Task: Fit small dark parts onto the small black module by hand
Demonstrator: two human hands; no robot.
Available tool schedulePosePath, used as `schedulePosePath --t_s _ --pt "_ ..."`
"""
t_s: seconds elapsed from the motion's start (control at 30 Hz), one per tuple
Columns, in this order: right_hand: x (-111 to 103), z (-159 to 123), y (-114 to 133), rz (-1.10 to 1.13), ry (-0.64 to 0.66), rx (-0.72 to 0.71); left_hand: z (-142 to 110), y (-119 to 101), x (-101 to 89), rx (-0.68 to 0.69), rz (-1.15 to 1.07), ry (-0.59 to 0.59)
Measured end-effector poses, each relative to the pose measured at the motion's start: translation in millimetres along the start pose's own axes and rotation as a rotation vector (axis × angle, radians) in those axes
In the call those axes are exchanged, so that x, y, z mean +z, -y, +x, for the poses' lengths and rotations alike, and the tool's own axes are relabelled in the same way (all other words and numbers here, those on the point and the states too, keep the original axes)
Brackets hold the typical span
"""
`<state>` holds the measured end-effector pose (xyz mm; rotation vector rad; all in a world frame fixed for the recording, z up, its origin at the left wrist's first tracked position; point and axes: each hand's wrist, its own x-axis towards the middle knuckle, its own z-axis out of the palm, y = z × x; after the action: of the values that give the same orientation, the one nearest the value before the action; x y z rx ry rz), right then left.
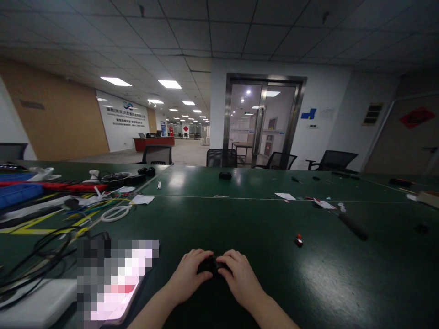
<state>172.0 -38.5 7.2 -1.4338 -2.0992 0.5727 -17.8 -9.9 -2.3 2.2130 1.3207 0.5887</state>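
Low in the middle of the head view, both hands meet over a small black object [214, 265] at the green tabletop [260, 224]. My left hand [190, 270] grips its left side, thumb toward me and fingers over the far side. From the right, my right hand [239, 275] closes on it with thumb and fingertips. Fingers cover most of the object, so its exact kind cannot be made out. Right of the hands lies a small red-and-black piece [299, 240], apart from them.
At left are a blurred-out phone-like slab [137, 283], a white box [37, 301], tangled black cables [37, 249] and a coiled white cable [115, 213]. A dark rod-shaped tool [353, 227] lies at right. Farther off stand a black block [225, 175] and office chairs [221, 158].
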Motion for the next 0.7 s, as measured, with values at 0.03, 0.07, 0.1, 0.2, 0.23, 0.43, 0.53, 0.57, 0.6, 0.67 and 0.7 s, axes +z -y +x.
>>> schedulePosePath --t_s 0.03,0.07,0.1,0.2,0.23,0.43,0.53,0.57,0.6,0.67,0.7 --pt "0.0 -0.2 0.3 0.001 0.003 0.002 -0.2 -0.7 -0.5 -0.003 -0.001 0.003" --pt "0.0 -0.5 0.7 0.002 0.009 0.007 -0.3 -1.5 -1.1 -0.007 0.0 0.008" --pt "0.1 -0.7 1.2 0.004 0.015 0.014 -0.4 -2.3 -1.5 -0.013 0.004 0.013" --pt "0.3 -1.5 2.9 0.007 0.025 0.032 -0.3 -3.6 -1.8 -0.015 0.008 0.013" --pt "0.5 -1.6 3.2 0.006 0.024 0.032 -0.2 -3.4 -1.4 -0.01 0.009 0.011" --pt "-0.3 -0.7 -0.7 0.028 -0.057 -0.005 1.2 -1.9 0.8 -0.013 0.024 0.004" --pt "-0.9 0.0 -2.9 0.048 -0.093 0.015 0.8 -4.0 -0.9 -0.018 0.021 0.007" --pt "-0.6 0.1 -3.1 0.048 -0.088 0.013 0.5 -5.1 -1.8 -0.021 0.022 0.012" --pt "-0.2 0.0 -2.9 0.045 -0.071 0.007 0.2 -6.1 -2.8 -0.023 0.021 0.018" --pt "1.1 -0.3 -1.7 0.032 -0.025 -0.004 -0.5 -7.9 -4.5 -0.029 0.018 0.029" --pt "1.8 -0.5 -0.9 0.024 -0.003 -0.005 -0.7 -8.3 -5.0 -0.032 0.016 0.032"
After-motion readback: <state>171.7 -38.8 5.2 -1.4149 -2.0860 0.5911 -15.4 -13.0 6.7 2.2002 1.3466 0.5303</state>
